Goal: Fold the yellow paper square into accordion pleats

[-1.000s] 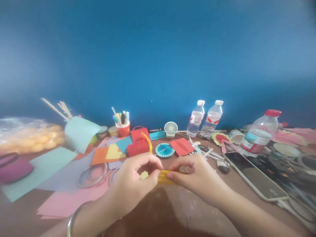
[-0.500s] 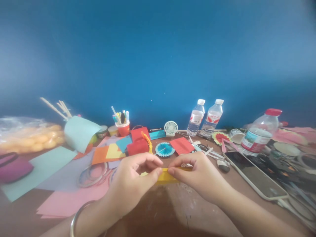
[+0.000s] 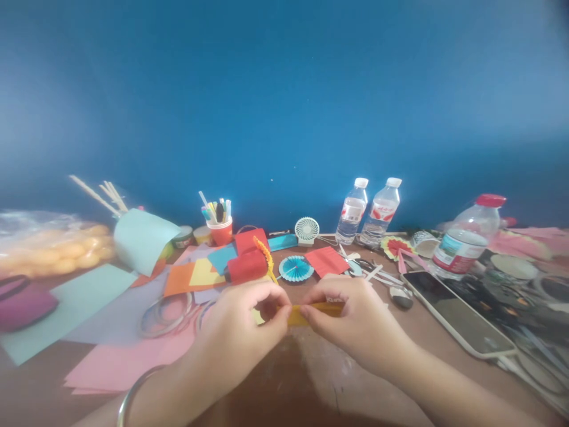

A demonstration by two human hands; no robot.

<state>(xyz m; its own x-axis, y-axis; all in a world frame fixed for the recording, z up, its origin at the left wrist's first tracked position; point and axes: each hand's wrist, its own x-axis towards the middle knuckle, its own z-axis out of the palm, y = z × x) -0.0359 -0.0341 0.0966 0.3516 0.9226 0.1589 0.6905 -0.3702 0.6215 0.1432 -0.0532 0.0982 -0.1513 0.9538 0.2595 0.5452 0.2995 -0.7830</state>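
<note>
Between my two hands is a narrow yellow paper strip [image 3: 299,316], apparently folded, held level above the brown table. My left hand [image 3: 251,317] pinches it with thumb and fingertips at the middle. Close beside, my right hand [image 3: 351,305] pinches the same strip, its far end partly hidden behind my fingers. Just beyond my hands lie a blue pleated paper rosette [image 3: 296,269], a red paper sheet [image 3: 327,261] and a red roll [image 3: 247,267] with a yellow braided band [image 3: 265,255] leaning against it.
Coloured papers [image 3: 120,362] and ring-shaped tape rolls [image 3: 165,314] lie left. A cup of pens [image 3: 220,228], a small white fan [image 3: 306,230] and water bottles [image 3: 351,213] stand at the back. Scissors [image 3: 377,270], a phone [image 3: 457,314] and a larger bottle [image 3: 464,240] are right.
My fingers have closed tighter on the yellow paper strip, and its front face shows narrower and darker. Both hands stay in nearly the same place.
</note>
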